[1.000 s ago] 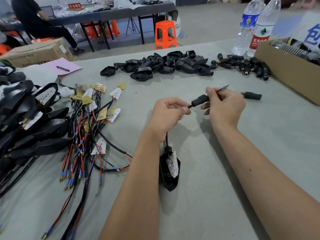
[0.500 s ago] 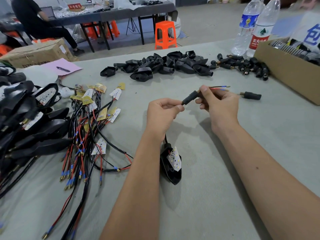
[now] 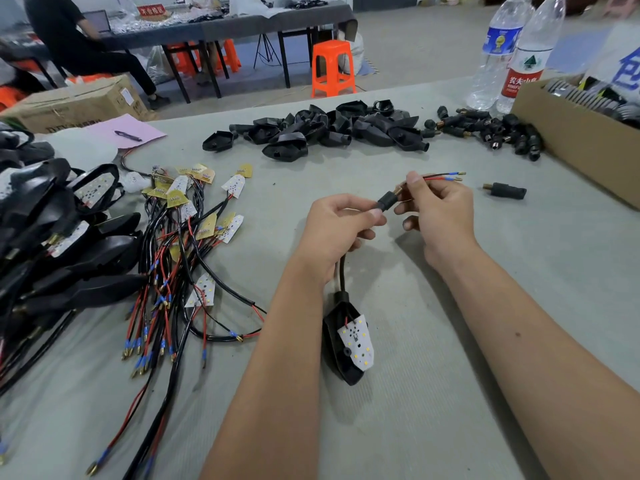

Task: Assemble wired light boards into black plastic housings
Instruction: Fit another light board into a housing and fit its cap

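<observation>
Head camera looks down on a grey desk, both bare forearms reaching in. Left hand has its fingers curled, thumb and forefinger pinching the near end of a small black sleeve threaded on the cable. Right hand pinches the wire pair just beyond the sleeve, thumb up on top; the red and black leads with blue and brass tips stick out to the right of the fingers. From the left hand a black cable drops toward the near edge into a black housing, lying on the desk between the two forearms, and a white light board sits tilted in its open side, not flush.

Far right, a cardboard box holds dark ribbed parts, too blurred to name, with a blue-printed bag over them. Two water bottles stand just beside its far left corner. A heap of empty housings lies at the far middle, a scatter of loose sleeves between that heap and the box, and one lone sleeve right of the hands. Left, a tangle of wired boards; far left edge, a pile of finished units. Pink paper with a pen lies far left.
</observation>
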`<state>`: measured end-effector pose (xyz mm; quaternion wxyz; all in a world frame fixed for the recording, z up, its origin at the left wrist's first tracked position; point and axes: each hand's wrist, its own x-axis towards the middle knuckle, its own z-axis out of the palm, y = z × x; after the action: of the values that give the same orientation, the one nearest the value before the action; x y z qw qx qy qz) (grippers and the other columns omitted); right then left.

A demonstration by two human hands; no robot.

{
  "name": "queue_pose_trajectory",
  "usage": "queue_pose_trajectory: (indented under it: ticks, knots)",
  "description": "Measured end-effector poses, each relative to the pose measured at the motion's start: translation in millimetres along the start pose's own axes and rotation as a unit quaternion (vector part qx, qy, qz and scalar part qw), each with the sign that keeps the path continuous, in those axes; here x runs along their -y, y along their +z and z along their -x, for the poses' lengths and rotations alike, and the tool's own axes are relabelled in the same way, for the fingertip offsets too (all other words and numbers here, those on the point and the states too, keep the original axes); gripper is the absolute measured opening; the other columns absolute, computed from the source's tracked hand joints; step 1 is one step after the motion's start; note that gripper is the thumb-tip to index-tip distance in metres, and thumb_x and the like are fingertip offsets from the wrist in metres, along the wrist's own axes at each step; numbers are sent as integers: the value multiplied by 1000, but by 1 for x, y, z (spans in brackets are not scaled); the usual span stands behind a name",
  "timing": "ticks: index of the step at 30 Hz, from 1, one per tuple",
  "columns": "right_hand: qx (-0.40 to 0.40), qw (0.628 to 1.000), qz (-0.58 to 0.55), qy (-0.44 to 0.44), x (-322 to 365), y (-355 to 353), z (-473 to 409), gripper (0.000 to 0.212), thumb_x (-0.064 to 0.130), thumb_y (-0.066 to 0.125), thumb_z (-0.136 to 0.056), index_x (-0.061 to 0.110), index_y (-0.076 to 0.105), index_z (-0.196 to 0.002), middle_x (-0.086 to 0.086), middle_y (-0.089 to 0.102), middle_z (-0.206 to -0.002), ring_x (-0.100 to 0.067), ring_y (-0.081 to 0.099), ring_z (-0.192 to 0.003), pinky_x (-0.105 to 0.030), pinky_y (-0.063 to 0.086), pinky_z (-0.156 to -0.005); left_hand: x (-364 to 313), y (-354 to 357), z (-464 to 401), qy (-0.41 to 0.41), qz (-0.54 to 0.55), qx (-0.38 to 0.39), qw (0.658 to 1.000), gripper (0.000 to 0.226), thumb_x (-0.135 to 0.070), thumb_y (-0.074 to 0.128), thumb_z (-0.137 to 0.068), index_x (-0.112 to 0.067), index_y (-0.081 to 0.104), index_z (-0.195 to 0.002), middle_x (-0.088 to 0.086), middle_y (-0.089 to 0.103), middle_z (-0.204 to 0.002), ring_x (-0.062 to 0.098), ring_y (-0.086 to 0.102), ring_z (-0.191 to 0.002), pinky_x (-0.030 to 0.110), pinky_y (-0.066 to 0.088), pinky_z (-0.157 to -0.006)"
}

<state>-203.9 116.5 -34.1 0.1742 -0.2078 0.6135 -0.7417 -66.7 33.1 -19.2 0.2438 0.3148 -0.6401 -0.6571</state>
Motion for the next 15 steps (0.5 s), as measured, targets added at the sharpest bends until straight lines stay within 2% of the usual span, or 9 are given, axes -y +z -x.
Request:
queue_pose_trajectory:
  ticks: [2,7,12,15]
  knots:
    - [-26,999,-31,15,1,-2,-2,29,19,63,-102,8,69,-77,-4,70,-68,-13,61,-54,-23,42,-42,-1,-1,0,-8,3,9,1000,18,-2,80,-83,-2,71,-98,12,78,-89,13,63,-61,20,48,-56]
    - [-55,997,-53,15,1,-1,-1,30,19,61,-103,7,68,-76,-6,66,-68,-12,58,-52,-24,42,-43,-4,-3,1,-32,6,57,998,21,-3,83,-82,-8,65,-92,11,78,-86,19,68,-60,24,56,-56]
    - [47,999,-18,-3,1,1,1,21,14,68,-98,6,70,-79,-5,67,-71,-15,59,-56,-25,45,-47,-3,-4,2,-9,47,11,999,23,4,83,-80,-7,64,-88,6,73,-73,17,67,-58,24,56,-57]
    - [58,998,-22,4,2,-1,1,19,11,71,-95,5,70,-77,-5,66,-70,-15,57,-57,-25,44,-48,-2,-3,2,-1,46,10,999,27,9,81,-78,-8,62,-84,3,70,-67,17,64,-57,24,55,-57]
